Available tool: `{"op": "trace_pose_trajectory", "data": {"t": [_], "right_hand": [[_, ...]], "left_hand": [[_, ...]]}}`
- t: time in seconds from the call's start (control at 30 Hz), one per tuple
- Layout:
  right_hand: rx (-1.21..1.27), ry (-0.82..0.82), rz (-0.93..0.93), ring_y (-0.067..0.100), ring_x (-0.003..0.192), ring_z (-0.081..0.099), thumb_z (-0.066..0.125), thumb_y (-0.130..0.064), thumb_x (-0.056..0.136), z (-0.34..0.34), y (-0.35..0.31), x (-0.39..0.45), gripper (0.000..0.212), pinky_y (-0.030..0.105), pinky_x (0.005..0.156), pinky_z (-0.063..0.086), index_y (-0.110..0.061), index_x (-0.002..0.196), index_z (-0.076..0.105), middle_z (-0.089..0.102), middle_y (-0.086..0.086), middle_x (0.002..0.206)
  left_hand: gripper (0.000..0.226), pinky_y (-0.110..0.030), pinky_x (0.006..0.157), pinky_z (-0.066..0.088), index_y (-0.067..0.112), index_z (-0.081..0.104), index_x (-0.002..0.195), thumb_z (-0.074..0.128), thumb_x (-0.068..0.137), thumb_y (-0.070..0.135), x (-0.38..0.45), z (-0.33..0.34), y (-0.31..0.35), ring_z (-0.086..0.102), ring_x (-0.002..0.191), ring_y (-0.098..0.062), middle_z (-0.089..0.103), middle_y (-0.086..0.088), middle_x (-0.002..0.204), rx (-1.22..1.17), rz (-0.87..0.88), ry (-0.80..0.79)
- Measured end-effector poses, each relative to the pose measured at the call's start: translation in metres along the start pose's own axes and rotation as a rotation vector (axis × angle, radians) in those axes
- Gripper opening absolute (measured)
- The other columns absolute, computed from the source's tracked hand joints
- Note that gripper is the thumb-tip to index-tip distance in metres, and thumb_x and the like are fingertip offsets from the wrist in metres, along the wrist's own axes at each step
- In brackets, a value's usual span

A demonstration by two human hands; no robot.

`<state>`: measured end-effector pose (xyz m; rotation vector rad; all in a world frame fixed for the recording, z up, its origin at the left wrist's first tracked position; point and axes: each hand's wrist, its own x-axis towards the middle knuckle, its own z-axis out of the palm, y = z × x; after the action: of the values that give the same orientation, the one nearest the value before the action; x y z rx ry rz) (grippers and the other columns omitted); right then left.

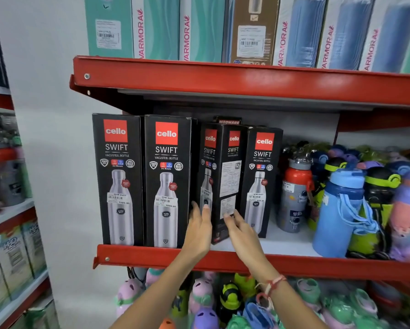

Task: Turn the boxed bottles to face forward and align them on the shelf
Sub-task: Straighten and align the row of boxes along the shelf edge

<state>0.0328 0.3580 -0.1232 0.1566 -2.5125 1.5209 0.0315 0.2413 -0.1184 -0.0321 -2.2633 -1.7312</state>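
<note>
Several black boxed bottles stand on the red-edged middle shelf [151, 254]. The first box [118, 179] and second box [167, 181] at the left face forward, side by side. The third box [220, 176] is turned at an angle, one corner toward me, showing part of its front and a side with white printed labels. A fourth box [261, 181] to its right faces forward, set further back. My left hand [199, 229] presses its fingers on the third box's left face. My right hand [240, 230] touches its right face low down. Both hands flank that box.
Loose coloured bottles crowd the shelf's right half, among them a red-topped grey bottle [294, 193] and a blue bottle [339, 210]. Another dark box [227, 121] stands behind the third box. Tall boxes [199, 29] fill the shelf above. Small bottles [204, 298] sit below.
</note>
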Motion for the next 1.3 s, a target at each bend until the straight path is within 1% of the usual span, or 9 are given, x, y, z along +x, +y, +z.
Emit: {"op": "trace_pose_trajectory", "data": {"t": [0.2, 0.3, 0.4, 0.57, 0.7, 0.87, 0.97, 1.17, 1.3], "right_hand": [[0.224, -0.100, 0.121, 0.022, 0.145, 0.020, 0.031, -0.060, 0.095, 0.005, -0.003, 0.018, 0.067, 0.043, 0.116, 0.019, -0.029, 0.153, 0.016, 0.022, -0.003, 0.159], [0.280, -0.112, 0.165, 0.022, 0.145, 0.020, 0.025, -0.068, 0.091, 0.008, -0.004, 0.027, 0.072, 0.050, 0.115, 0.022, -0.032, 0.152, 0.017, 0.020, -0.005, 0.159], [0.334, -0.123, 0.228, 0.024, 0.144, 0.021, 0.022, -0.069, 0.091, 0.006, -0.004, 0.038, 0.072, 0.048, 0.115, 0.021, -0.029, 0.151, 0.021, 0.021, 0.000, 0.159], [0.373, -0.140, 0.214, 0.019, 0.146, 0.012, 0.022, -0.063, 0.094, 0.003, -0.001, 0.046, 0.069, 0.042, 0.116, 0.013, -0.027, 0.153, 0.013, 0.012, -0.003, 0.161], [0.316, -0.135, 0.121, 0.020, 0.147, 0.007, 0.024, -0.072, 0.088, 0.009, 0.004, 0.029, 0.078, 0.049, 0.118, 0.011, -0.036, 0.151, -0.006, 0.005, -0.009, 0.161], [0.198, -0.171, 0.042, 0.019, 0.147, 0.008, 0.022, -0.082, 0.078, 0.003, 0.010, 0.002, 0.086, 0.047, 0.118, 0.011, -0.042, 0.150, -0.007, 0.007, -0.016, 0.159], [0.092, -0.179, 0.021, 0.019, 0.145, 0.017, 0.018, -0.084, 0.078, -0.002, 0.013, -0.012, 0.082, 0.044, 0.117, 0.015, -0.048, 0.148, -0.003, 0.018, -0.019, 0.155], [0.009, -0.142, -0.033, 0.017, 0.137, 0.036, 0.019, -0.088, 0.074, -0.003, 0.013, -0.033, 0.080, 0.028, 0.096, 0.024, -0.055, 0.146, 0.004, 0.035, -0.010, 0.152], [-0.005, -0.118, -0.058, 0.001, 0.097, 0.055, 0.021, -0.083, 0.079, -0.005, 0.014, -0.037, 0.072, 0.014, 0.082, 0.031, -0.056, 0.145, 0.007, 0.053, -0.005, 0.140]], "left_hand": [[0.078, -0.039, 0.120, 0.008, 0.021, 0.007, 0.152, 0.010, 0.089, 0.067, -0.001, 0.004, -0.002, 0.011, 0.148, -0.017, 0.012, 0.000, 0.161, -0.092, -0.083, -0.037], [0.082, -0.041, 0.121, 0.006, 0.024, 0.005, 0.152, 0.007, 0.084, 0.071, 0.001, 0.008, -0.002, 0.008, 0.148, -0.017, 0.009, 0.001, 0.161, -0.098, -0.091, -0.020], [0.085, -0.042, 0.121, 0.007, 0.026, 0.004, 0.152, 0.007, 0.082, 0.075, 0.006, 0.008, 0.000, 0.010, 0.148, -0.018, 0.010, 0.001, 0.161, -0.090, -0.113, -0.018], [0.087, -0.045, 0.118, 0.011, 0.029, 0.010, 0.151, 0.004, 0.079, 0.078, 0.012, 0.006, 0.003, 0.016, 0.147, -0.023, 0.017, -0.002, 0.160, -0.103, -0.203, -0.054], [0.082, -0.041, 0.116, 0.015, 0.035, 0.014, 0.149, 0.006, 0.080, 0.077, 0.001, 0.008, -0.002, 0.020, 0.146, -0.022, 0.022, 0.000, 0.159, -0.114, -0.160, -0.051], [0.107, -0.038, 0.117, 0.012, 0.034, 0.016, 0.149, 0.009, 0.060, 0.094, -0.024, -0.004, -0.007, 0.018, 0.145, -0.014, 0.020, 0.006, 0.159, -0.171, -0.116, -0.079], [0.122, -0.044, 0.120, 0.012, 0.032, 0.016, 0.149, 0.013, 0.048, 0.101, -0.034, -0.018, -0.012, 0.019, 0.145, -0.016, 0.019, 0.004, 0.159, -0.224, -0.141, -0.121], [0.129, -0.049, 0.120, 0.009, 0.020, 0.013, 0.150, 0.014, 0.046, 0.095, -0.031, -0.030, -0.008, 0.012, 0.148, -0.027, 0.010, -0.011, 0.160, -0.282, -0.260, -0.145], [0.125, -0.047, 0.120, 0.013, 0.028, 0.019, 0.149, 0.012, 0.047, 0.101, -0.049, -0.039, -0.013, 0.021, 0.145, -0.018, 0.020, 0.000, 0.159, -0.203, -0.142, -0.181]]}}
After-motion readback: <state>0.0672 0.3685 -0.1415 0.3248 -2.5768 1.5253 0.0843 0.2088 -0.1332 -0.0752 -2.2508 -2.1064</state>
